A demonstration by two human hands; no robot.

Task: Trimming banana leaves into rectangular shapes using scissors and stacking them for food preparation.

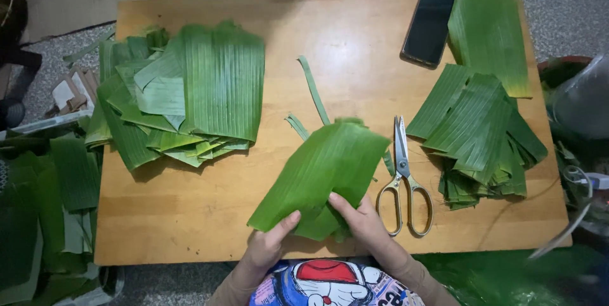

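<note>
A phone [429, 26] lies face up near the far right edge of the desk [355, 39], just beside a green leaf. It is a slim rectangle with rounded corners, set at a slight tilt; its screen is dark and blank, framed by a thin pale rim. No packages, labels or signs show clearly.

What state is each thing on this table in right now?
Banana leaf piece: lifted at its near end, gripped by both hands.
Left hand: closed on the leaf's near edge.
Right hand: fingers pressed on the leaf.
Scissors: shut, lying flat.
Phone: screen dark.
Left leaf pile: stacked flat.
Right leaf pile: stacked flat.
</note>
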